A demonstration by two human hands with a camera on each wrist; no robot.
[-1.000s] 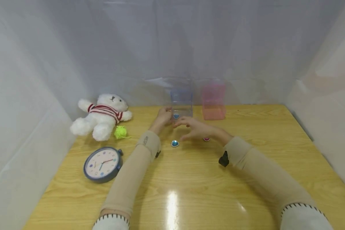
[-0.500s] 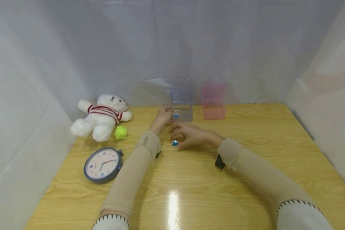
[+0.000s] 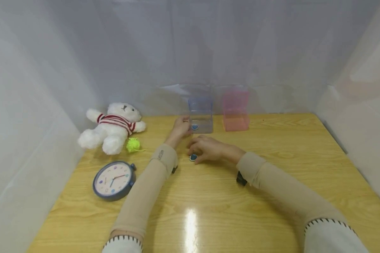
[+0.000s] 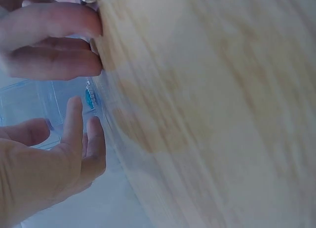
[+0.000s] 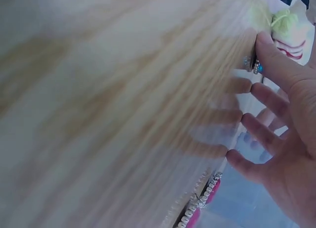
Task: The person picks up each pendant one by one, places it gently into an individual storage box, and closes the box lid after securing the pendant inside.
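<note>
My left hand (image 3: 179,130) is at the left side of the clear blue box (image 3: 206,127), fingers loosely spread beside its wall in the left wrist view. Inside that box lies a blue heart-shaped gem (image 3: 194,127). A second blue gem (image 3: 193,157), rimmed with small beads, lies on the table in front of the box. My right hand (image 3: 209,148) reaches over it from the right, fingertips down at the tabletop. In the right wrist view the thumb is right at this gem (image 5: 257,66), while the index fingertip sits a little apart on its other side.
A clear pink box (image 3: 235,123) stands right of the blue one. Pink beaded gems (image 5: 202,201) lie beyond my right little finger; the head view hides them. A white teddy bear (image 3: 106,131), a neon-yellow yarn ball (image 3: 133,144) and a blue-rimmed clock (image 3: 114,180) are at left.
My right hand has come down and slightly toward me, from beside the blue box to the loose blue gem. My left hand stays at the box.
</note>
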